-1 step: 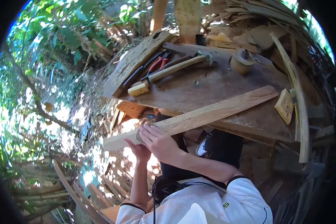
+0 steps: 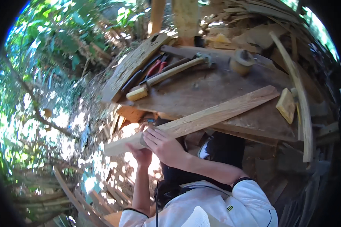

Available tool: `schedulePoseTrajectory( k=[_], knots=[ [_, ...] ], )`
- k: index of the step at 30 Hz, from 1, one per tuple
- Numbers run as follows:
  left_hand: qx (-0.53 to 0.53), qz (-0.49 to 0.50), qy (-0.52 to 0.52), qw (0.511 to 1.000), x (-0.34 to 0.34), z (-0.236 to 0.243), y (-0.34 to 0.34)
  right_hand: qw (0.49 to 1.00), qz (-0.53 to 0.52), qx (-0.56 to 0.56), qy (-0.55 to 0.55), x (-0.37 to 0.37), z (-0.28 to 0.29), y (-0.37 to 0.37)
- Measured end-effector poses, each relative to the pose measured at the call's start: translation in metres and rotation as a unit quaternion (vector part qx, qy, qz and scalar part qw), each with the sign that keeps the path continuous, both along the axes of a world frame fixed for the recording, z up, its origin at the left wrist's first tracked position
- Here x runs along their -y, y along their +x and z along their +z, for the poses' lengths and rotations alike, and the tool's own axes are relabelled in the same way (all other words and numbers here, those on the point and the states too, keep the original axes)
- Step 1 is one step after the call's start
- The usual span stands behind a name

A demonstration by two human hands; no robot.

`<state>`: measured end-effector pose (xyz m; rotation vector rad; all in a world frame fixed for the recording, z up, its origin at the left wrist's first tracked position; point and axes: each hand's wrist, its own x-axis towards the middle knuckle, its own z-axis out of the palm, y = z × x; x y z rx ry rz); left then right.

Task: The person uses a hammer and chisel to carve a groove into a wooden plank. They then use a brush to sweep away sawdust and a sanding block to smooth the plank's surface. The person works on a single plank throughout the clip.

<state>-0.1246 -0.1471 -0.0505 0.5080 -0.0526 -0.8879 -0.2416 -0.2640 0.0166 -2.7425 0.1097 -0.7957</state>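
Observation:
A long, pale wooden plank (image 2: 208, 116) slants across the front of a brown workbench, its near-left end jutting past the bench edge. My left hand (image 2: 142, 154) grips that end from below, thumb along the near side. On the upper face lies my right hand (image 2: 163, 145), fingers pressed together over a small grey-brown piece (image 2: 143, 140) that looks like sandpaper; most of it is hidden under the fingers. The plank's far end rests on the bench near a yellowish wood block (image 2: 286, 106).
On the workbench (image 2: 201, 89) lie a hammer (image 2: 176, 70), red-handled pliers (image 2: 155, 69) and a round wooden piece with a dark top (image 2: 242, 62). A rough board (image 2: 136, 68) borders the left side. A curved strip (image 2: 297, 90) leans at right. Foliage fills the left.
My right hand has slid slightly to the right along the plank with the grey-brown piece. The whole view has shifted a little; my left hand keeps its hold.

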Motion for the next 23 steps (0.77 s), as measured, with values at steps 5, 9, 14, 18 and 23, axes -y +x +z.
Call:
schedulePoseTrajectory(
  k=[5, 9, 14, 18, 23],
  knots=[
    [0.211, -0.018, 0.090, 0.973, 0.001, 0.006, 0.002, 0.985, -0.170, 0.003, 0.035, 0.111, 0.016, -0.126],
    [0.241, -0.067, 0.159, 0.955, 0.007, -0.003, 0.001, 0.929, -0.371, 0.002, 0.020, 0.164, 0.029, -0.190],
    [0.211, -0.100, 0.225, 0.946, 0.028, -0.012, 0.003, 0.952, -0.303, 0.042, 0.025, 0.146, 0.013, -0.191],
    [0.259, -0.010, 0.196, 0.946, 0.007, -0.001, 0.025, 0.923, -0.377, 0.043, 0.055, 0.185, 0.026, -0.224],
    [0.362, -0.063, 0.193, 0.910, -0.028, 0.016, 0.048, 0.940, -0.320, 0.117, -0.020, 0.189, 0.036, -0.201]
  ],
)
